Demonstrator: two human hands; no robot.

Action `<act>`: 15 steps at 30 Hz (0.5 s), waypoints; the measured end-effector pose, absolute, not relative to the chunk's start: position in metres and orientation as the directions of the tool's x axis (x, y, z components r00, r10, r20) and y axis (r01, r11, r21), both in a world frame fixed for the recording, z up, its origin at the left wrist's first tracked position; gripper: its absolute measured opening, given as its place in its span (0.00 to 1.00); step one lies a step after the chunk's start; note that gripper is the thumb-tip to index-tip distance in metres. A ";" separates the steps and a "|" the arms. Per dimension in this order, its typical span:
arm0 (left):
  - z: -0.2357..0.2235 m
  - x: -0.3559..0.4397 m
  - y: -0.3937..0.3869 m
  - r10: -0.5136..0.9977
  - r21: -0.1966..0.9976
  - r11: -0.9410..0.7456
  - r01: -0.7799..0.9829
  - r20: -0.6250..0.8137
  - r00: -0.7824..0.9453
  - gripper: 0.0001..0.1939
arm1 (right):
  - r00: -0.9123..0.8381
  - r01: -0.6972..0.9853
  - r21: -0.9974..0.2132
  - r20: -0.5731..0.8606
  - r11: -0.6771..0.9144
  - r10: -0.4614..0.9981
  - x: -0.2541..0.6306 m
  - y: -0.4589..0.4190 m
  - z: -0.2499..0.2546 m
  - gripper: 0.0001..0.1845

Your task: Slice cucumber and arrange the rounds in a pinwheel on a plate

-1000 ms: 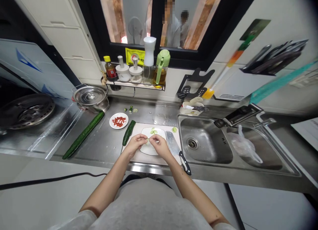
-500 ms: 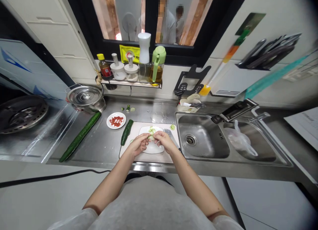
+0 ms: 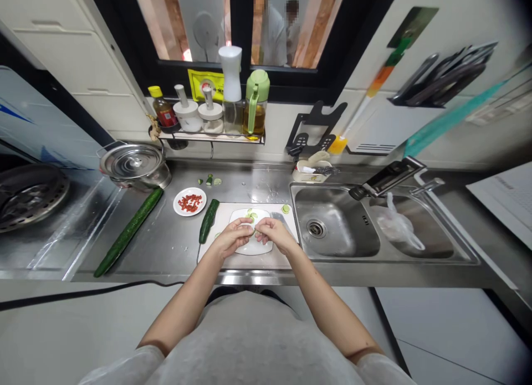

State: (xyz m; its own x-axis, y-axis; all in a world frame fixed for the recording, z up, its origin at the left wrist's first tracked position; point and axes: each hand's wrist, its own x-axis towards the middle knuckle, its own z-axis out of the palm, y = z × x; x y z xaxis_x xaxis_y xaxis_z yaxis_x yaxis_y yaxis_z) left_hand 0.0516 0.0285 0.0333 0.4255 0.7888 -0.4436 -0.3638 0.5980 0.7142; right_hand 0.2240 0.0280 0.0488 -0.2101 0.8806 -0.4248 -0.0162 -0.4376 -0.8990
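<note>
The left hand (image 3: 235, 239) and right hand (image 3: 275, 235), fingers curled, nearly meet over the white plate (image 3: 253, 248), about equally near the cucumber slices (image 3: 252, 214) just above them mid-frame, though I can't tell whether either grips one.

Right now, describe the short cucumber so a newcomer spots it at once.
On the steel counter, find the pale cutting board left of the sink. The short cucumber lies at its left edge. Unlike the far longer cucumber beside the pot, it looks stubby.
</note>
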 end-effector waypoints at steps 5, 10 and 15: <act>0.030 0.055 0.032 0.908 0.907 0.375 -0.193 -0.317 0.273 0.24 | -0.198 0.024 -0.890 -0.450 -0.454 0.871 0.227 0.030 0.049 0.08; 0.019 0.058 0.035 0.952 0.971 0.223 -0.081 -0.199 0.232 0.21 | -0.161 0.090 -0.872 -0.490 -0.482 0.857 0.233 0.035 0.043 0.06; 0.001 0.070 0.041 0.966 0.986 0.153 0.059 -0.162 0.201 0.17 | -0.110 0.235 -0.821 -0.555 -0.521 0.825 0.241 0.045 0.032 0.05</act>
